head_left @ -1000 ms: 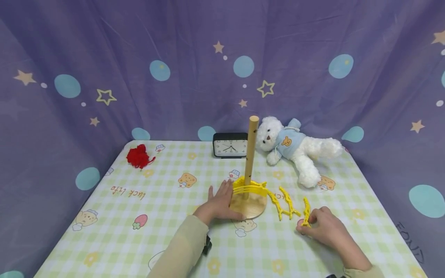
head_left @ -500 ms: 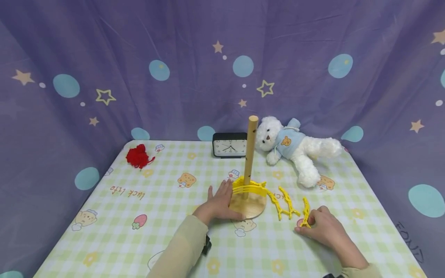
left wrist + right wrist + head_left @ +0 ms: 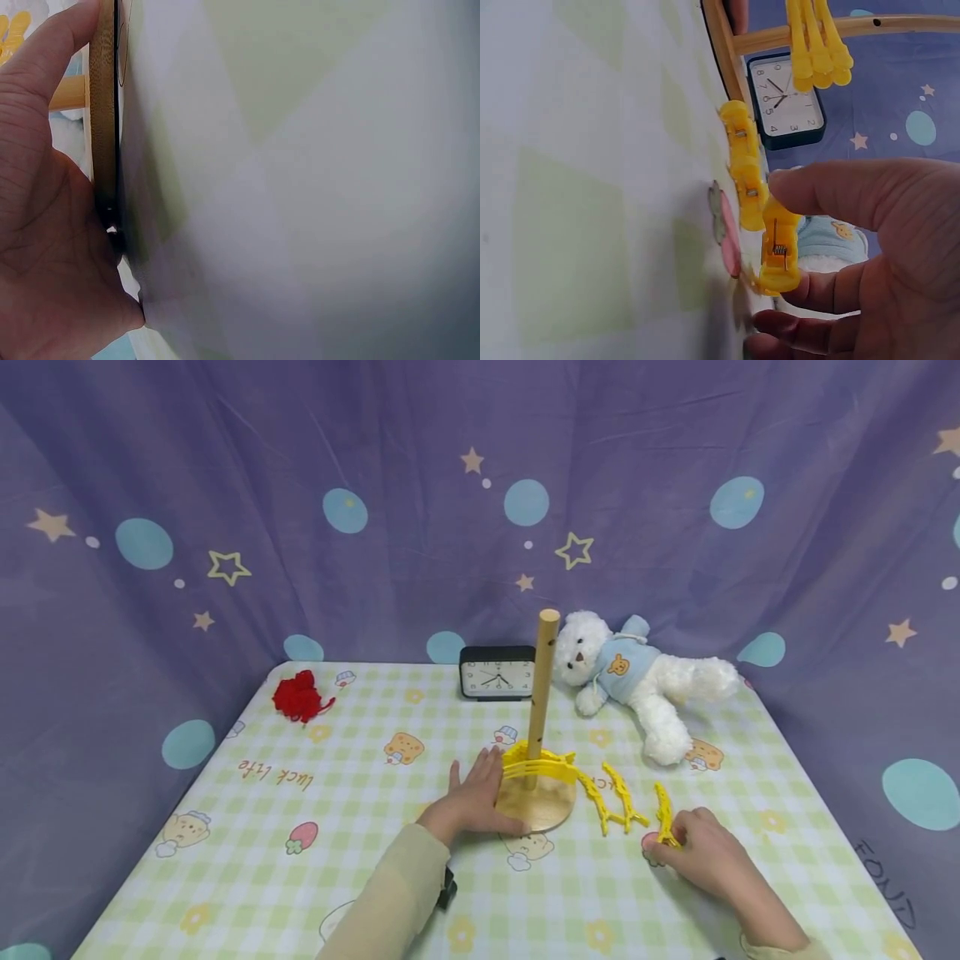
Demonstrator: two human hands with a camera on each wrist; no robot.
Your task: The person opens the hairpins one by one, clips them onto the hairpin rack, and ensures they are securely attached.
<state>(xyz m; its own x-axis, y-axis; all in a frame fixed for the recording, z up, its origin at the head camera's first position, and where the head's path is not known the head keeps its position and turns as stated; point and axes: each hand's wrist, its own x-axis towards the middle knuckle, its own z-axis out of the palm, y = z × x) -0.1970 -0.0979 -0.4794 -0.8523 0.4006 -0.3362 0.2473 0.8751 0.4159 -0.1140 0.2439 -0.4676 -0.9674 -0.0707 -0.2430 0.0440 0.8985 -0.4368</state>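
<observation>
My left hand (image 3: pixel 474 800) rests against the left side of a round wooden base (image 3: pixel 542 810), with the fingers fairly straight and the thumb along its front edge. A wooden pole (image 3: pixel 540 693) rises upright from that base. Several curved yellow strips (image 3: pixel 543 767) are on the stand, low around the pole. At the right, my right hand (image 3: pixel 708 852) pinches the near end of a yellow plastic spring clip (image 3: pixel 780 251) between thumb and fingers, close to the tablecloth. Two more yellow spring clips (image 3: pixel 617 802) lie between the stand and this hand; small metal springs show in the right wrist view.
Behind the pole stands a black desk clock (image 3: pixel 497 675). A white teddy bear (image 3: pixel 637 681) in a blue top lies at the back right. Red yarn (image 3: pixel 300 697) sits at the far left. A purple curtain (image 3: pixel 420 485) hangs behind the checked tablecloth (image 3: pixel 360 852).
My right hand has shifted slightly to the right with the pinched clip. The left hand and the stand have stayed in place.
</observation>
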